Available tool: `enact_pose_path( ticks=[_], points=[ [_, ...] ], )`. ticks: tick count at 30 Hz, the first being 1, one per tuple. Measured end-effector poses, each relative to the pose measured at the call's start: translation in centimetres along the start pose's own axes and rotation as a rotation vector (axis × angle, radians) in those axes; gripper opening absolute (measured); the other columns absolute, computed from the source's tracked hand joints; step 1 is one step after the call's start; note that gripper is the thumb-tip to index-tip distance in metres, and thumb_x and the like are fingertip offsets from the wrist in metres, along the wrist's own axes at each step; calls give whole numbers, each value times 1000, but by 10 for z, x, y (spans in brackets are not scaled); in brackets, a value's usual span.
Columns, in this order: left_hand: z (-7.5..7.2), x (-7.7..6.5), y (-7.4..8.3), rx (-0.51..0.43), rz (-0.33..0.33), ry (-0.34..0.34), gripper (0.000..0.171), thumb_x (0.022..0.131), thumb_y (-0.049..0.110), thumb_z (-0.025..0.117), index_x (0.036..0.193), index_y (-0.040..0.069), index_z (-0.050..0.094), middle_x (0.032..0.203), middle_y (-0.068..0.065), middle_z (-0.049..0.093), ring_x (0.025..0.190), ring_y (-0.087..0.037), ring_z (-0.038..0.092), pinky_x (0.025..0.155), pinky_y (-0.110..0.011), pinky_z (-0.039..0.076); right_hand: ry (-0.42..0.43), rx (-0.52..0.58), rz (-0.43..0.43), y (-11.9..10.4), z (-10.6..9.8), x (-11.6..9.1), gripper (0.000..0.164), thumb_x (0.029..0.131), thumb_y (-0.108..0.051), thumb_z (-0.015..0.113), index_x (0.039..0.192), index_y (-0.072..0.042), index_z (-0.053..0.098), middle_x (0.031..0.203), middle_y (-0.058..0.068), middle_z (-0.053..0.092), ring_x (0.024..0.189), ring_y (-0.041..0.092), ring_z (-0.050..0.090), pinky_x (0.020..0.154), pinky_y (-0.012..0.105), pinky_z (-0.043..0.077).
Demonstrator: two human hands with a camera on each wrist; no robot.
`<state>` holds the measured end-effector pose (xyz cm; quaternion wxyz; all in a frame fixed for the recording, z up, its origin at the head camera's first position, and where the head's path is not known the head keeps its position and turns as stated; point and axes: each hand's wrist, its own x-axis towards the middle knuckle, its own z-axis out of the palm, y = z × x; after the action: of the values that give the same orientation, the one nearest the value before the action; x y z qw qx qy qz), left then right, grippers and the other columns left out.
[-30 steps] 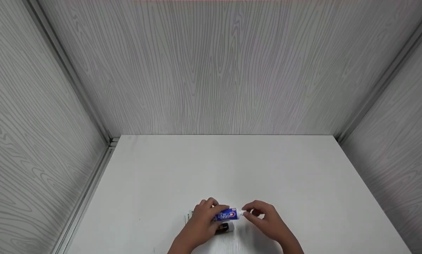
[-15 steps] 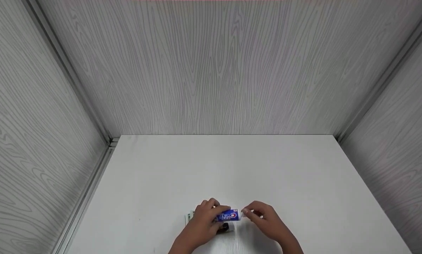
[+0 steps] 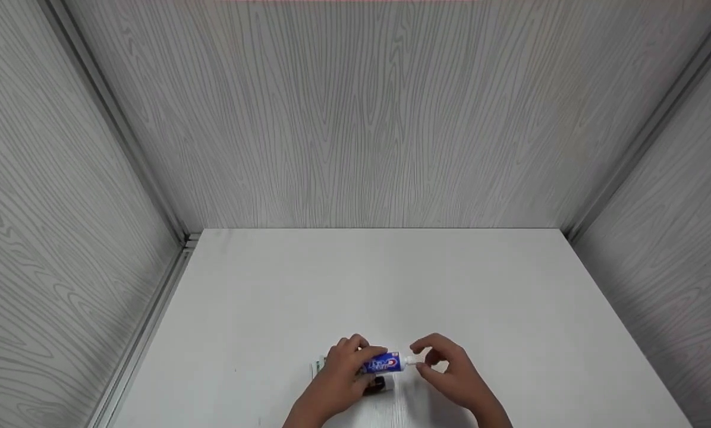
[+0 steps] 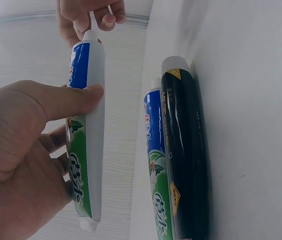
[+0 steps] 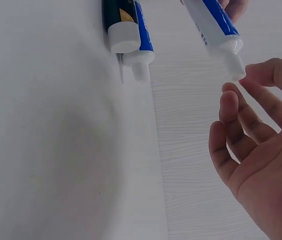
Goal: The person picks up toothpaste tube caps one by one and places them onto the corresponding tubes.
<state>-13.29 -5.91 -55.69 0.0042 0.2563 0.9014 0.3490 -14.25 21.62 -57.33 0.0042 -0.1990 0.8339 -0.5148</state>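
Note:
My left hand (image 3: 339, 370) grips a blue, green and white toothpaste tube (image 4: 95, 150), thumb across its front, holding it raised with the white cap (image 5: 236, 66) toward the right. My right hand (image 3: 450, 368) is at that cap, thumb tip right beside it and index finger lifted off, the other fingers loosely bent. Below the held tube, a black toothpaste tube (image 4: 183, 150) with a whitish cap lies alongside a second blue and green toothpaste tube (image 4: 156, 145). In the head view my left hand hides most of these two.
The tubes lie near the front of a white table (image 3: 379, 285). Grey wood-grain panels stand at the back (image 3: 367, 119), left (image 3: 64, 238) and right (image 3: 664, 249).
My right hand's thumb and index finger were pinching the cap and have now spread apart, the index finger rising. My left hand and the held tube have barely moved.

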Motion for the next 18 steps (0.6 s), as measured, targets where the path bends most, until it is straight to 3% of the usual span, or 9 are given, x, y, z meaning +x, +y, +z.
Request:
enact_pose_path(
  ticks=[4, 8, 18],
  points=[
    [1, 0, 0, -6, -14, -2, 44, 96, 15, 77, 136, 31, 71, 116, 8, 60, 105, -11, 50, 98, -45, 46, -3, -2, -15, 0, 0, -1, 24, 93, -4, 78, 113, -15, 72, 110, 6, 73, 79, 10, 64, 77, 30, 56],
    [1, -1, 0, -9, -13, -3, 45, 95, 14, 78, 136, 32, 71, 116, 8, 61, 105, -11, 50, 98, -45, 46, -10, 5, 0, 0, 0, 0, 17, 95, -8, 78, 108, -19, 73, 106, 0, 74, 82, 10, 65, 78, 29, 57],
    [1, -1, 0, 2, 9, 3, 45, 95, 12, 78, 136, 28, 71, 116, 7, 60, 106, -12, 50, 98, -46, 46, -31, 22, 97, -4, 0, 1, 9, 99, -22, 76, 107, -17, 77, 105, 1, 76, 90, 9, 65, 81, 26, 56]
  ],
)
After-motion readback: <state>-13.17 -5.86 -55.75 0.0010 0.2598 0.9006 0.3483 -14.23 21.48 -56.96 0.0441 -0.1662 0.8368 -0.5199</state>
